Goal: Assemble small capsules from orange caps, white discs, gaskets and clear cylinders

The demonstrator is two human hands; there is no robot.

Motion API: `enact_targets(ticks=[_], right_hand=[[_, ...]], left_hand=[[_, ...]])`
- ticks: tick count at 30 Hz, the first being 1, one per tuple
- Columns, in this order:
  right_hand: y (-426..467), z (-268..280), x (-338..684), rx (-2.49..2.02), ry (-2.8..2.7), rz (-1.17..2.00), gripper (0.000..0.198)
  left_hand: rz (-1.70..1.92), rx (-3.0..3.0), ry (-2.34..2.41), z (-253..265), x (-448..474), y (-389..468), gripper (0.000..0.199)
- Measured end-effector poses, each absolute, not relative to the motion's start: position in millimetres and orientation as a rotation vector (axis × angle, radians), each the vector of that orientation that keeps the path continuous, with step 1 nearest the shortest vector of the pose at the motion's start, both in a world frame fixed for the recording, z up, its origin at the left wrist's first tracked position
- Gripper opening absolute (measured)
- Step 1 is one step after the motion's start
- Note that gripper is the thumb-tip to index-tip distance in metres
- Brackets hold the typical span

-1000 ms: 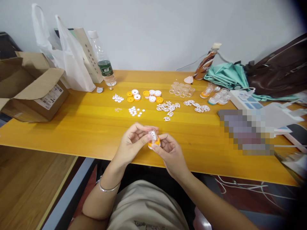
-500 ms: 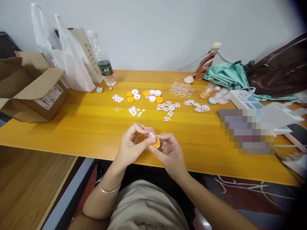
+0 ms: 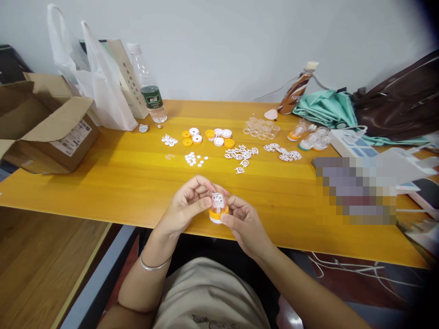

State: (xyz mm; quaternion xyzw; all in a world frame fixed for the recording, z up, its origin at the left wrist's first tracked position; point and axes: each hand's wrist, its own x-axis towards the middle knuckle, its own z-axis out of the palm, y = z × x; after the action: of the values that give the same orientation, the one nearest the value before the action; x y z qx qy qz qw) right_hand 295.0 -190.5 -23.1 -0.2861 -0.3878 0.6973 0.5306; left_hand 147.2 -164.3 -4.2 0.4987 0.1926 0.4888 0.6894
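Between my two hands stands a small clear-domed toy (image 3: 218,206), upright, with an orange and white base and a white spoked wheel inside its dome. The fingers of my left hand (image 3: 192,201) pinch the dome from the left and top. My right hand (image 3: 245,219) grips the base and the dome's right side with thumb and fingers. Beyond the hands lie white spoked wheel frames (image 3: 240,153), small white discs (image 3: 194,159), orange and white round bases (image 3: 218,137) and clear plastic domes (image 3: 261,128).
An open cardboard box (image 3: 51,132), a white plastic bag (image 3: 106,91) and a water bottle (image 3: 151,93) stand at the left. Several domed toys (image 3: 313,138), a brown drink bottle (image 3: 297,89), a teal cloth (image 3: 324,107) and a brown bag (image 3: 394,96) are at the right.
The domed toy has turned from tilted to upright and come slightly lower, its wheel now facing me. My fingers have shifted their hold around it.
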Motion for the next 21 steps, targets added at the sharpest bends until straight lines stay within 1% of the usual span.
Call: enact_targets(ticks=[3, 6, 11, 17, 21], right_hand=[[-189, -24, 296, -0.656, -0.869, 1.753, 0.026], [-188, -23, 296, -0.656, -0.879, 1.705, 0.021], [-192, -21, 293, -0.735, -0.971, 1.542, 0.020], [-193, -27, 289, -0.808, -1.059, 1.289, 0.028], [-193, -29, 288, -0.851, -1.119, 1.156, 0.028]], left_hand=[[1.090, 1.087, 0.432, -3, 148, -165, 0.024], [1.115, 1.168, 0.510, -3, 149, -167, 0.034], [1.195, 1.340, 0.633, -5, 151, -170, 0.025], [1.388, 1.505, 0.765, -5, 157, -171, 0.023], [1.463, 1.492, 0.766, -7, 160, -169, 0.021]])
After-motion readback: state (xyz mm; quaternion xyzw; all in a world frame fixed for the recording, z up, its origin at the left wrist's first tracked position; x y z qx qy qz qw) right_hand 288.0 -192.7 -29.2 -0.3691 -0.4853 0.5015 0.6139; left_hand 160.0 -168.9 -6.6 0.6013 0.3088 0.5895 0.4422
